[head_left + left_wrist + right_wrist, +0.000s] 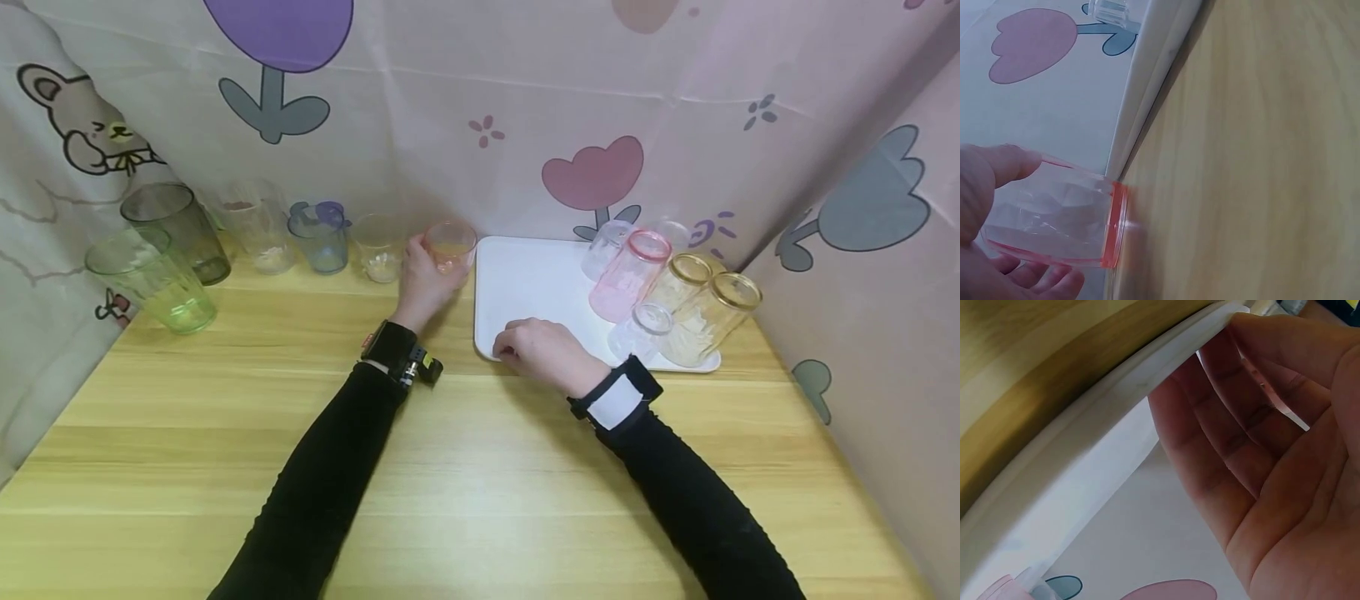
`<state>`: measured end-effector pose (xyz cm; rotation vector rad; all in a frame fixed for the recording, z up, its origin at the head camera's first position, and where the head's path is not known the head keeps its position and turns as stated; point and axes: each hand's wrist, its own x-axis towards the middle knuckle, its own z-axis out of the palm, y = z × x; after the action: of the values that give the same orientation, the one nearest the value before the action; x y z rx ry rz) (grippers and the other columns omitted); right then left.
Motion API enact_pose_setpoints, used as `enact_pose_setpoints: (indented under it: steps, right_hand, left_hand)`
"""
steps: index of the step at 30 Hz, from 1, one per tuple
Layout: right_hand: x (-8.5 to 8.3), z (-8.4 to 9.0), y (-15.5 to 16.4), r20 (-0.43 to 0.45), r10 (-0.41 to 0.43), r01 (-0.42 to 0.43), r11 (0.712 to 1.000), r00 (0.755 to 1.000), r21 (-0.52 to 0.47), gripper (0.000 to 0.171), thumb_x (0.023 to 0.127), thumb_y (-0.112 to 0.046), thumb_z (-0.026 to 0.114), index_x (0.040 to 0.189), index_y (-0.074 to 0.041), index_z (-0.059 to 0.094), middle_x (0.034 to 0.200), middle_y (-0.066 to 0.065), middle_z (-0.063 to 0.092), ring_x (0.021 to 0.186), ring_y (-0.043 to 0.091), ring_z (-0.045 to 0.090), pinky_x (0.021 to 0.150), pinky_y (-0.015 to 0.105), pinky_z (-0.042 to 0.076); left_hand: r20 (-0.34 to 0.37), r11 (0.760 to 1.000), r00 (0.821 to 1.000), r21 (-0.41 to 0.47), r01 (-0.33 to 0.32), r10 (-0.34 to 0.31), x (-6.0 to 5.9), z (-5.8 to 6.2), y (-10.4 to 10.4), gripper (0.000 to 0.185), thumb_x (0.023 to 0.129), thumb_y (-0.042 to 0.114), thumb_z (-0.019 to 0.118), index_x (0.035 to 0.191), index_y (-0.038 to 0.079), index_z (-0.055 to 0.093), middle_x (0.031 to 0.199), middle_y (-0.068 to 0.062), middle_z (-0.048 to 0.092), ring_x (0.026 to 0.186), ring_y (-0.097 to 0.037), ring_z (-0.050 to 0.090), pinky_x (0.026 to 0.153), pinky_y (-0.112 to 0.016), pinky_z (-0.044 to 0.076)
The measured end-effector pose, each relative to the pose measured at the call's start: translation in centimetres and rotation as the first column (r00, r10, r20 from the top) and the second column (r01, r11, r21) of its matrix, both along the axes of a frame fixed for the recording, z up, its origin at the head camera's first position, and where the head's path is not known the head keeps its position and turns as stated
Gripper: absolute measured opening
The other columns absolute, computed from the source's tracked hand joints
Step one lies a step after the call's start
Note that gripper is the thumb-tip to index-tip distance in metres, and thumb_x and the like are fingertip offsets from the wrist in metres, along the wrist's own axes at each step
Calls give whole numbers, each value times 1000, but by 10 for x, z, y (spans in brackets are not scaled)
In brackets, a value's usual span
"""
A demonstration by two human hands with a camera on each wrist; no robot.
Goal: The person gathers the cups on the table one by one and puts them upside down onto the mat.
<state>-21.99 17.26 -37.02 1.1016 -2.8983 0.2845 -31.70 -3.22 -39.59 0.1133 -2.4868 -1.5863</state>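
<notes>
My left hand (425, 283) grips a small clear glass with an orange-pink tint (451, 245) that stands on the wooden table just left of the white tray (525, 287). In the left wrist view my thumb and fingers wrap the glass (1060, 219), whose coloured base touches the wood beside the tray's edge (1147, 94). My right hand (536, 350) rests on the tray's near left corner, its fingertips curled over the rim (1147, 406). Several glasses, one pink (630, 275) and two amber (712, 317), lie tilted on the tray's right side.
A row of glasses lines the back left of the table: a green one (153, 279), a dark grey one (178, 229), a clear one (258, 225), a blue one (321, 237) and a small clear one (378, 246). Patterned curtains close in the back and both sides.
</notes>
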Motion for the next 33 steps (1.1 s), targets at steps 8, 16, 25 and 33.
enact_pose_setpoints:
  steps: [8, 16, 25, 33]
  right_hand:
    - [0, -2, -2, 9, 1, -1, 1000, 1000, 8, 12, 91, -4, 75, 96, -14, 81, 95, 0, 74, 90, 20, 72, 76, 38, 61]
    - [0, -2, -2, 9, 4, -4, 1000, 1000, 10, 12, 91, -5, 76, 96, -14, 81, 95, -1, 74, 89, 19, 71, 74, 39, 61]
    - [-4, 10, 5, -48, -114, 109, 990, 992, -90, 20, 93, -16, 76, 112, -11, 77, 99, 2, 72, 86, 22, 69, 68, 42, 59]
    - [-10, 22, 14, -215, -247, 117, 868, 945, -482, 41, 90, -15, 78, 127, -4, 65, 122, 13, 65, 106, 30, 65, 80, 44, 58]
  left_hand:
    - [4, 999, 1000, 33, 3, -3, 2, 3, -3, 95, 82, 27, 85, 154, 1, 30, 154, -23, 41, 140, -39, 45, 118, -52, 39]
    - [-36, 990, 999, 140, 15, -10, 8, 13, -6, 82, 84, 27, 84, 146, 2, 36, 146, -19, 47, 133, -36, 52, 112, -48, 47]
    - [-44, 947, 999, 318, 41, -29, 16, 28, -3, 81, 88, 35, 83, 146, 2, 37, 140, -14, 53, 125, -29, 55, 107, -37, 51]
    - [-35, 801, 992, 587, 117, -120, 25, 44, 8, 76, 93, 27, 79, 147, -3, 35, 143, -22, 47, 116, -26, 60, 98, -32, 57]
